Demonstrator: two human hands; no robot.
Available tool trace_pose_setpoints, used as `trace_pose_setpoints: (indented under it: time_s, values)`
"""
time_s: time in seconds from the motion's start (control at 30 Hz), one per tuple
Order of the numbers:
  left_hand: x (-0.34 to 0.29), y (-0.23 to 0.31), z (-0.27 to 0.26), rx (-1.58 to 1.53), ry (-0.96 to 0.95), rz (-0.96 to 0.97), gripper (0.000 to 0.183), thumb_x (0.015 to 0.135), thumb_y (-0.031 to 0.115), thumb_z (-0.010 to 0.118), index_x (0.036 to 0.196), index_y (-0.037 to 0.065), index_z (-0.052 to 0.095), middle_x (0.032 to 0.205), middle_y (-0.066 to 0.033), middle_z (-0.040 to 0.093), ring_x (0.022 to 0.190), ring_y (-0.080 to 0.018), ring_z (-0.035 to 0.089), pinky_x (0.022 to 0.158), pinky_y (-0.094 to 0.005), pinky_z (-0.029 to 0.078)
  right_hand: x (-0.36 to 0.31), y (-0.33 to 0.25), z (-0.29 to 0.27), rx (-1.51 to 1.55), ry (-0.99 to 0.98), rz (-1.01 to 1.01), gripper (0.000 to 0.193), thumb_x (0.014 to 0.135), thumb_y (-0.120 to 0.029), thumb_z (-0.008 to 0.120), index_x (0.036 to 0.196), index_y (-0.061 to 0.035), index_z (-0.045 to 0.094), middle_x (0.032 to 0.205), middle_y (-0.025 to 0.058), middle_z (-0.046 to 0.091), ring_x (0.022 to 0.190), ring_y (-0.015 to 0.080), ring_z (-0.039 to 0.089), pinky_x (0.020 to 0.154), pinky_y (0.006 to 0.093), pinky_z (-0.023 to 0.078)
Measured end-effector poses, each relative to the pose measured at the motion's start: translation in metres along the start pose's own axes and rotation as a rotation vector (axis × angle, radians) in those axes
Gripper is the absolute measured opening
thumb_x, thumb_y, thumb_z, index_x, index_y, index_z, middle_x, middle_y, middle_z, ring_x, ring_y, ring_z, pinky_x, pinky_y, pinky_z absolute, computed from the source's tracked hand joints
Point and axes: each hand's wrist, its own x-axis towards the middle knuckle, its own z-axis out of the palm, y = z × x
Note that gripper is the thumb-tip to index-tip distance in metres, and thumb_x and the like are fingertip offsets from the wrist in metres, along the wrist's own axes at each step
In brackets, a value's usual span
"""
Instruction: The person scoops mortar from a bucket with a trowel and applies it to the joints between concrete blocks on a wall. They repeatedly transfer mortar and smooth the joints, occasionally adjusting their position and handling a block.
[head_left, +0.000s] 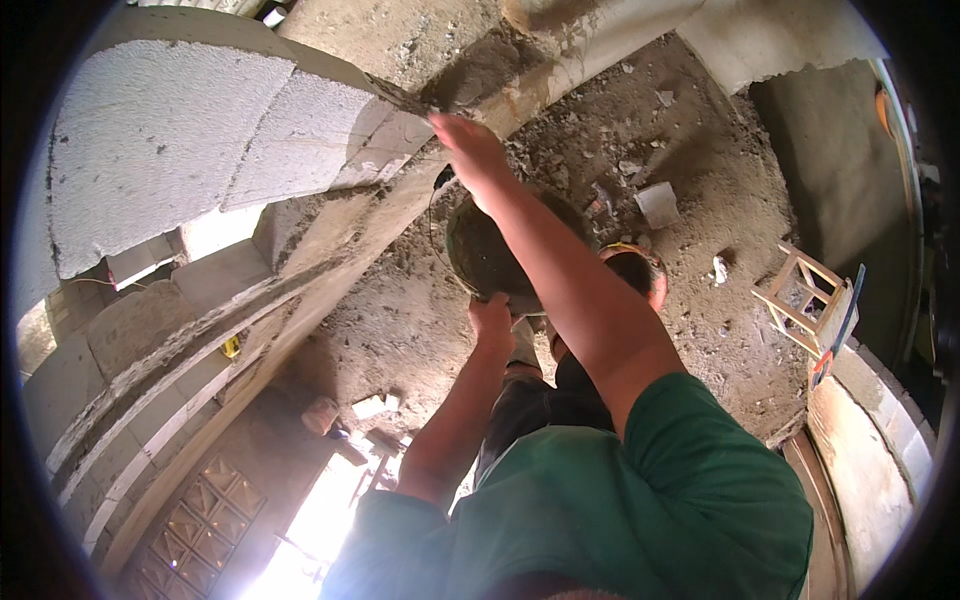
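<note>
A dark round bucket with a thin wire handle is in front of me, with greyish-brown stuff inside it. My left hand is closed on its near rim. Across the bucket stretches my right arm, and my right hand is at the end of the light block wall. The fingers of that hand look bunched together by a thin dark edge on the wall's top. What they hold, if anything, is hidden. My right forearm covers part of the bucket.
An orange-rimmed bucket stands partly behind my right arm. Rubble and a pale block piece lie on the dirt floor. At the right are a small wooden frame and a saw. A lower block wall runs along the left.
</note>
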Motion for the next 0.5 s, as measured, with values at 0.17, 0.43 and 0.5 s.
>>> trace_pose_setpoints:
  time_s: [0.17,0.43,0.5]
  values:
    - [-0.003,-0.014,0.007,0.017,-0.023,0.030,0.038,0.082,0.000,0.058,0.120,0.002,0.050,0.107,-0.0125,0.060,0.085,-0.0252,0.064,0.063,-0.0370,0.056,-0.027,0.150,-0.111,-0.176,0.067,0.130,0.025,0.091,-0.030,0.057,0.094,-0.0075,0.067,0.088,0.0032,0.065,0.078,0.0104,0.057,0.069,0.0279,0.044]
    - [-0.021,-0.011,0.026,0.088,-0.129,0.029,0.043,0.081,-0.003,0.057,0.123,0.002,0.051,0.107,-0.0137,0.062,0.083,-0.0248,0.066,0.061,-0.0359,0.060,-0.024,0.226,-0.197,0.131,0.408,0.579,0.029,0.095,-0.023,0.045,0.103,-0.0031,0.064,0.092,0.0130,0.064,0.076,0.0256,0.061,0.070,0.0433,0.048]
    - [-0.020,-0.011,0.029,0.055,-0.132,0.015,0.042,0.080,-0.003,0.058,0.121,0.002,0.052,0.105,-0.0138,0.062,0.082,-0.0250,0.067,0.060,-0.0358,0.059,-0.019,0.221,-0.200,0.332,0.505,0.621,0.031,0.095,-0.025,0.043,0.105,-0.0016,0.062,0.094,0.0152,0.064,0.078,0.0293,0.062,0.074,0.0472,0.051]
